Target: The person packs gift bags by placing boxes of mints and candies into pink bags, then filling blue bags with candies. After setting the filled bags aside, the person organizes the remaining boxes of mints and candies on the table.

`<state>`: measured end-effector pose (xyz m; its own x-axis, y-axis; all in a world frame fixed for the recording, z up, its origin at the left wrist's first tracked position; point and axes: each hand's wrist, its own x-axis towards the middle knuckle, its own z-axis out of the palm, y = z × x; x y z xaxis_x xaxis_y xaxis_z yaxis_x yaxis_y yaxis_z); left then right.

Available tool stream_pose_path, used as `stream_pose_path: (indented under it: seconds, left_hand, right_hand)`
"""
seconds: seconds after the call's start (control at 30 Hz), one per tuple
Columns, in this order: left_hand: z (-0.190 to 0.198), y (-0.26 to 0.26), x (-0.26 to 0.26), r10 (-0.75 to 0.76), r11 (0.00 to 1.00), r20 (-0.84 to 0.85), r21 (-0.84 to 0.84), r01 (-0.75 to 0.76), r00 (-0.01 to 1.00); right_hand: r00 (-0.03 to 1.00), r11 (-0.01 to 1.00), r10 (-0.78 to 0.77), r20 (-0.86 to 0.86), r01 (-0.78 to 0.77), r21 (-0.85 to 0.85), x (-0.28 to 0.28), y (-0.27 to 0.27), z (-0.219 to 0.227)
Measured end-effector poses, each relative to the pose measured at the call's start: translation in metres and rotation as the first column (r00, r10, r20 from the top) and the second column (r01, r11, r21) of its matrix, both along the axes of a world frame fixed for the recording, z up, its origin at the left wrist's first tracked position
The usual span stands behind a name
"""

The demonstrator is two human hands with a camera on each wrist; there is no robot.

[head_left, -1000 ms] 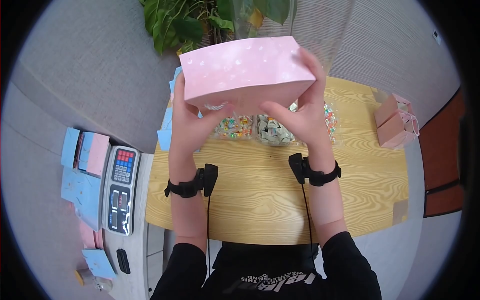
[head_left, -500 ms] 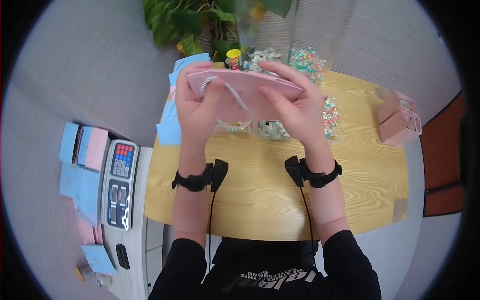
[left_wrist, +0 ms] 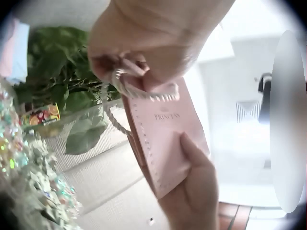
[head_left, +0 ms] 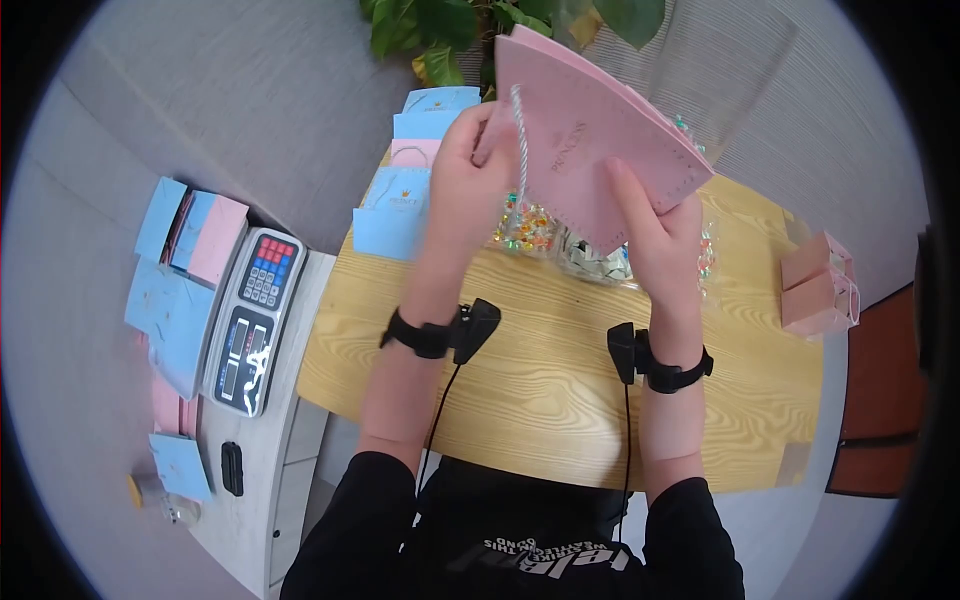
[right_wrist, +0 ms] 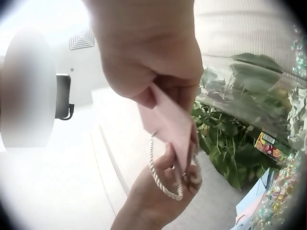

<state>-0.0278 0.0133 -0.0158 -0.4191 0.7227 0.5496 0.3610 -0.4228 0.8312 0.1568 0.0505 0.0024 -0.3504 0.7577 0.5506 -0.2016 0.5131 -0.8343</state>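
Observation:
A pink paper bag (head_left: 590, 130) printed "PRINCESS" is held up, tilted, above the far part of the table. My left hand (head_left: 470, 180) pinches its top edge beside the white rope handle (head_left: 521, 140). The right hand (head_left: 660, 240) grips the bag's lower end, thumb on the printed face and fingers behind. In the left wrist view the print on the bag (left_wrist: 168, 129) and the looped rope (left_wrist: 144, 92) show near my left hand. The right wrist view has the bag (right_wrist: 168, 120) edge-on between both hands.
Blue bags (head_left: 395, 230) stand at the table's far left, candy trays (head_left: 525, 228) behind the held bag, and pink bags (head_left: 815, 290) at the right. A scale (head_left: 250, 320) sits on the left side counter. A plant (head_left: 430, 30) is at the back.
The pink bag has turned from its base and side view to show its printed face, and now looks flatter. The left hand has moved to its top edge. The head view has shifted.

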Motion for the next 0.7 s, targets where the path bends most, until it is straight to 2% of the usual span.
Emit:
stream_pose_path:
  seconds: [0.03, 0.07, 0.13, 0.17, 0.2, 0.23, 0.27, 0.3, 0.33, 0.37, 0.43, 0.5, 0.57, 0.6, 0.63, 0.67, 0.7]
  left_hand:
    - [0.001, 0.002, 0.004, 0.327, 0.938, -0.351, 0.010, -0.346, 0.878]
    - [0.002, 0.002, 0.009, 0.335, 0.935, -0.349, 0.014, -0.353, 0.875]
    - [0.005, -0.001, 0.025, 0.271, 0.956, -0.456, 0.228, -0.183, 0.848]
    - [0.005, -0.004, 0.041, 0.278, 0.954, -0.453, 0.231, -0.189, 0.847]
    - [0.004, -0.007, 0.061, -0.041, 0.973, -0.125, 0.222, 0.069, 0.991]
    - [0.003, -0.009, 0.070, -0.375, 0.902, 0.208, 0.305, 0.305, 0.903]
    - [0.003, -0.008, 0.070, -0.368, 0.904, 0.211, 0.309, 0.296, 0.906]
    - [0.002, -0.008, 0.069, -0.250, 0.945, 0.242, 0.272, 0.182, 0.938]
    - [0.003, -0.008, 0.067, -0.127, 0.971, 0.269, 0.232, 0.064, 0.955]
    - [0.007, -0.009, 0.061, -0.121, 0.970, 0.272, 0.238, 0.055, 0.955]
    - [0.018, -0.015, 0.035, -0.219, 0.968, 0.500, 0.221, 0.121, 0.838]
    - [0.030, -0.024, 0.017, -0.253, 0.956, 0.508, 0.263, 0.131, 0.823]
    - [0.029, -0.031, -0.002, -0.383, 0.924, 0.503, 0.201, 0.326, 0.775]
    - [0.028, -0.034, -0.008, -0.382, 0.924, 0.499, 0.214, 0.316, 0.778]
    - [0.027, -0.036, -0.013, -0.419, 0.906, 0.480, 0.168, 0.388, 0.771]
    - [0.026, -0.036, -0.019, -0.456, 0.882, 0.460, 0.120, 0.456, 0.762]
    - [0.024, -0.037, -0.029, -0.458, 0.883, 0.456, 0.130, 0.452, 0.763]
  right_hand:
    - [0.997, 0.998, -0.053, 0.057, 0.052, 0.024, -0.003, 0.002, -0.004]
    - [0.997, 0.999, -0.046, 0.057, 0.044, 0.028, -0.007, 0.003, -0.006]
    - [0.966, 0.948, -0.257, -0.001, 0.253, 0.193, -0.017, 0.004, -0.007]
    - [0.968, 0.949, -0.252, 0.000, 0.247, 0.197, -0.020, 0.002, -0.007]
    - [0.934, 0.888, -0.334, 0.123, 0.268, 0.373, -0.023, -0.003, -0.007]
    - [0.875, 0.802, -0.428, 0.225, 0.253, 0.541, -0.025, -0.006, -0.006]
    - [0.848, 0.760, -0.448, 0.282, 0.195, 0.621, -0.027, -0.005, -0.006]
    - [0.850, 0.758, -0.443, 0.284, 0.186, 0.625, -0.026, -0.005, -0.004]
    - [0.878, 0.773, -0.358, 0.318, 0.088, 0.628, -0.025, -0.005, -0.002]
    - [0.896, 0.778, -0.272, 0.351, -0.010, 0.629, -0.022, -0.005, -0.001]
    - [0.910, 0.773, -0.269, 0.316, 0.008, 0.634, -0.015, -0.002, 0.000]
    - [0.926, 0.765, -0.261, 0.275, 0.025, 0.644, -0.013, 0.000, 0.003]
    - [0.906, 0.817, -0.422, 0.037, 0.362, 0.448, -0.014, 0.000, 0.005]
    - [0.916, 0.856, -0.394, 0.075, 0.336, 0.393, -0.013, 0.002, 0.005]
    - [0.919, 0.852, -0.387, 0.069, 0.328, 0.407, -0.016, 0.006, 0.000]
    - [0.987, 0.967, -0.158, 0.036, 0.147, 0.206, -0.021, 0.013, -0.007]
    - [0.997, 0.998, 0.068, -0.039, -0.068, 0.004, -0.026, 0.018, -0.011]
